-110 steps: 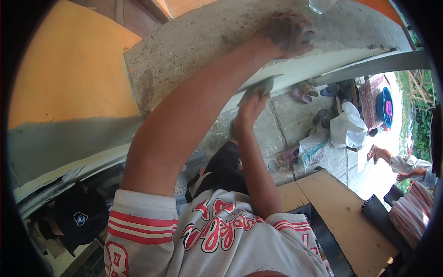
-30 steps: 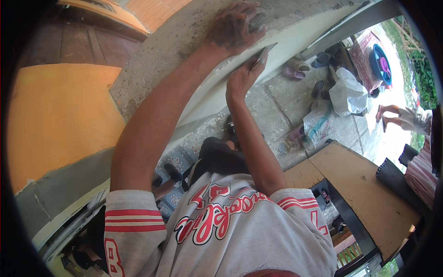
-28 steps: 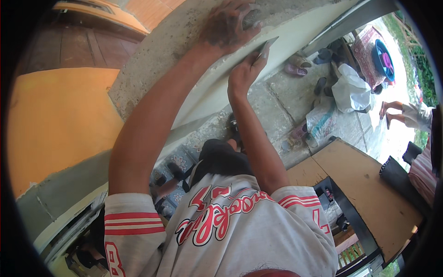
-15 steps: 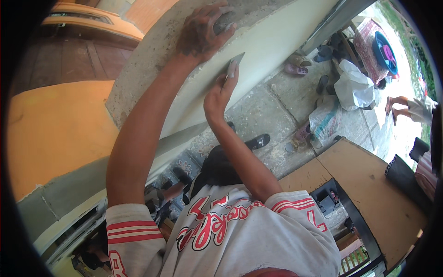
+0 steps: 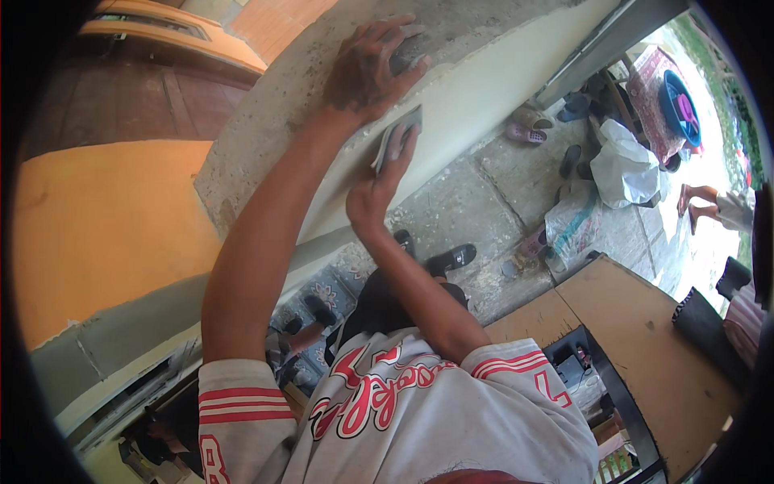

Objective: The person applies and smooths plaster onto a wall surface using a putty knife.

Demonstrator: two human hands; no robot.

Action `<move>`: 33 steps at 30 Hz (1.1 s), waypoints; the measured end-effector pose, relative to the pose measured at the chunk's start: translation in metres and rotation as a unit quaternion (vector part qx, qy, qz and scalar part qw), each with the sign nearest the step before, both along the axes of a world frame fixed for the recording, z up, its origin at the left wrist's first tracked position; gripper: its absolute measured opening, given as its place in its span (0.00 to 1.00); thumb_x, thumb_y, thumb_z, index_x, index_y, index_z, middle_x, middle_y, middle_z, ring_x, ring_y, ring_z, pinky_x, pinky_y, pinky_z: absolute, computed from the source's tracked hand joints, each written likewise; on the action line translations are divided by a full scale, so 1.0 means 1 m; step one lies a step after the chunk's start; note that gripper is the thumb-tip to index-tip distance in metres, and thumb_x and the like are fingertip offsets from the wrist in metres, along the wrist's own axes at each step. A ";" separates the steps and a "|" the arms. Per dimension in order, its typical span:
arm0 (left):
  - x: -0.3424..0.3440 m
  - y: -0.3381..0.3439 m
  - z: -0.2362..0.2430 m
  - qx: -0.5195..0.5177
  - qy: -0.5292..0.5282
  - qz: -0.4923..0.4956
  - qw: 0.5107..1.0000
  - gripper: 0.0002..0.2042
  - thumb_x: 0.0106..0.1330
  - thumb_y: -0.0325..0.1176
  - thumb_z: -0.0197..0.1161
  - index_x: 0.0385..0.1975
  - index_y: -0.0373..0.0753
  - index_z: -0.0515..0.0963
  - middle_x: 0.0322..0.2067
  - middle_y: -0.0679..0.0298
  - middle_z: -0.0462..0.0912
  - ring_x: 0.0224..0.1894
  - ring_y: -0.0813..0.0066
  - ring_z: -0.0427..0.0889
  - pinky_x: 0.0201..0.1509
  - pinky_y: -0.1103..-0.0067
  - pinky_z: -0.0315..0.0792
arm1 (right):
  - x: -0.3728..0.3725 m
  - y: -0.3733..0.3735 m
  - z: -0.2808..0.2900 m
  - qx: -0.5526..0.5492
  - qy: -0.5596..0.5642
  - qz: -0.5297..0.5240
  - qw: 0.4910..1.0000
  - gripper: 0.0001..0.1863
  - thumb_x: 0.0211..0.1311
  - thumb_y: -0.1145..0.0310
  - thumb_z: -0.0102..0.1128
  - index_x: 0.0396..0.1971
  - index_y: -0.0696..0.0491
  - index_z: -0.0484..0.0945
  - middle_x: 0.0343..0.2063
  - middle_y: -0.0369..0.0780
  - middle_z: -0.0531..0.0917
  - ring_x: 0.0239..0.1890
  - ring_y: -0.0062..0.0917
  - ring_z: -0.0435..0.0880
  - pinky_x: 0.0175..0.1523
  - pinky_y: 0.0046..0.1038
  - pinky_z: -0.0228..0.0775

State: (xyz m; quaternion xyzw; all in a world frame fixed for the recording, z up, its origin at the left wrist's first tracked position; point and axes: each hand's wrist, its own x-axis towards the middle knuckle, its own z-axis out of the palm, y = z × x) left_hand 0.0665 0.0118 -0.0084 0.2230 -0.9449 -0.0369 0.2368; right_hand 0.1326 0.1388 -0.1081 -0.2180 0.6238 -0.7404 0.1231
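My left hand (image 5: 372, 68) rests with its fingers spread on the rough concrete top (image 5: 266, 121) of a low wall. A dark patch shows between thumb and fingers; I cannot tell whether it is shadow or a thing. Just below, my right hand (image 5: 379, 181) presses a flat grey piece of sandpaper (image 5: 414, 118), seemingly folded, against the wall's smooth, cream-coloured side (image 5: 484, 77). The fingers lie along the sheet and cover much of it. The wall's upper edge looks chipped and uneven.
Concrete floor (image 5: 459, 194) lies below, with scattered shoes (image 5: 526, 133) and white sacks (image 5: 625, 165). A blue basin (image 5: 680, 109) stands at far right. A brown wooden board (image 5: 637, 315) is near my right side. Another person's legs (image 5: 701, 206) show at the right.
My right hand has slid the sandpaper back along the wall's side, nearer to me, and its flat face shows more. My left hand stays on the ledge; the view has shifted slightly.
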 end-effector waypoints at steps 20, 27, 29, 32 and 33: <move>0.008 0.031 0.021 0.048 -0.003 0.051 0.998 0.19 0.62 0.38 0.64 0.53 0.41 0.78 0.61 0.62 0.72 0.63 0.59 0.70 0.66 0.66 0.66 | -0.121 0.014 -0.040 0.001 -0.645 0.163 0.747 0.26 0.76 0.65 0.34 0.69 0.59 0.54 0.65 0.49 0.65 0.69 0.44 0.64 0.72 0.53 0.53; 0.041 0.139 -0.001 0.306 0.157 -0.126 0.931 0.11 0.62 0.40 0.65 0.38 0.40 0.82 0.41 0.61 0.84 0.45 0.59 0.83 0.52 0.69 0.75 | -0.182 0.065 -0.012 0.090 -0.587 0.185 0.783 0.16 0.74 0.64 0.42 0.53 0.57 0.70 0.49 0.45 0.79 0.56 0.38 0.76 0.68 0.45 0.62; 0.048 0.145 -0.015 0.407 0.064 -0.048 0.910 0.13 0.63 0.42 0.64 0.36 0.39 0.82 0.38 0.60 0.84 0.41 0.57 0.83 0.48 0.69 0.76 | -0.191 0.067 -0.026 0.082 -0.631 0.155 0.756 0.16 0.73 0.64 0.43 0.53 0.56 0.70 0.49 0.44 0.79 0.55 0.37 0.77 0.68 0.45 0.62; 0.054 0.147 -0.040 0.510 -0.113 0.074 0.850 0.20 0.67 0.50 0.60 0.34 0.36 0.80 0.34 0.54 0.84 0.37 0.54 0.84 0.44 0.68 0.76 | -0.198 0.067 -0.045 0.021 -0.661 0.168 0.731 0.15 0.71 0.65 0.46 0.52 0.56 0.70 0.51 0.42 0.78 0.56 0.36 0.76 0.68 0.44 0.62; 0.053 0.150 -0.050 0.532 -0.111 0.124 0.830 0.22 0.69 0.53 0.57 0.36 0.36 0.79 0.34 0.52 0.84 0.37 0.54 0.84 0.43 0.68 0.76 | -0.199 0.067 -0.048 0.026 -0.651 0.181 0.737 0.16 0.71 0.65 0.47 0.53 0.57 0.70 0.52 0.42 0.77 0.57 0.36 0.76 0.68 0.43 0.61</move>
